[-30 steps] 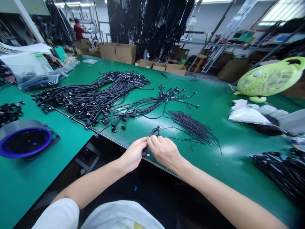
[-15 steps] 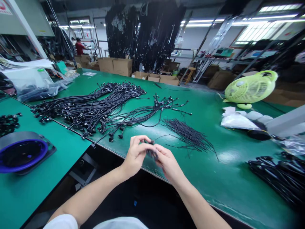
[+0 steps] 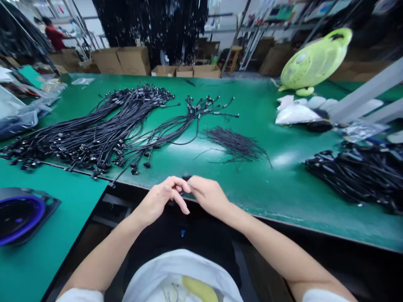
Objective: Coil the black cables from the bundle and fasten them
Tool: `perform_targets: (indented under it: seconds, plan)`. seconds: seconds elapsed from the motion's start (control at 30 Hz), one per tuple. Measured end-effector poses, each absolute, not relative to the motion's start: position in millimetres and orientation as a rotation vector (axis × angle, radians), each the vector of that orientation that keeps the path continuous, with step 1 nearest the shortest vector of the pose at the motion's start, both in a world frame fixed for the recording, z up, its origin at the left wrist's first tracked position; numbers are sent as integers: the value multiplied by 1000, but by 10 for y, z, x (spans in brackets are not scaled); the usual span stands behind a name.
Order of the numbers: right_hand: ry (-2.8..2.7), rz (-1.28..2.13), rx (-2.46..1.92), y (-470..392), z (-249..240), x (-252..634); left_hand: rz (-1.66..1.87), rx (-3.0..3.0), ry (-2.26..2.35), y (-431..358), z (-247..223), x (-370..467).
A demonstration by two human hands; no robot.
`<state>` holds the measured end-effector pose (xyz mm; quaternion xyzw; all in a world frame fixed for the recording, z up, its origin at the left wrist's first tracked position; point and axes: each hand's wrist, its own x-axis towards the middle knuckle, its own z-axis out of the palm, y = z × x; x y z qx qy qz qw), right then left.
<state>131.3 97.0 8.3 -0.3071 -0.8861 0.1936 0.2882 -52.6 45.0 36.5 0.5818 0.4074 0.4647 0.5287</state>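
Just over the table's front edge, my left hand (image 3: 163, 196) and my right hand (image 3: 209, 196) meet fingertip to fingertip. Between them is a small black coiled cable (image 3: 185, 178), mostly hidden by the fingers. The fingers of both hands are bent around it. Beyond them lies a loose pile of thin black ties (image 3: 236, 142) on the green table (image 3: 176, 165). To its left is a small spread of black cables (image 3: 170, 133), and farther left a large heap of black cables (image 3: 91, 130) with connectors at both ends.
A light green fan (image 3: 315, 63) stands at the back right near white packets (image 3: 297, 114). Bundled black cables (image 3: 352, 176) lie at the right. A round purple-rimmed device (image 3: 40, 214) is at the left. Cardboard boxes (image 3: 134, 61) and a person in red (image 3: 54, 35) are behind.
The view has tilted down and shifted right. Both hands have drawn back toward my body, over the table's front edge, with the small black cable still between them.
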Motion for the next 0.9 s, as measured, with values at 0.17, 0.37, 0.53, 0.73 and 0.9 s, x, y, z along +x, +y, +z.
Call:
perform_targets:
  seconds: [0.17, 0.37, 0.53, 0.73, 0.9]
  plan:
    - [-2252, 116, -991, 1081, -14, 1365, 1409, 1124, 1260, 315, 196, -306]
    - [-2348, -291, -852, 1068, -128, 1415, 1184, 643, 909, 275, 170, -253]
    - [-2398, -18, -834, 982, -187, 1376, 1197, 600, 1004, 276, 61, -119]
    - [-1847, 1258, -1003, 909, -49, 1322, 1288, 891, 1143, 257, -216, -31]
    - [-1493, 2108, -777, 989, -28, 1435, 1181, 1248, 1276, 259, -210, -130]
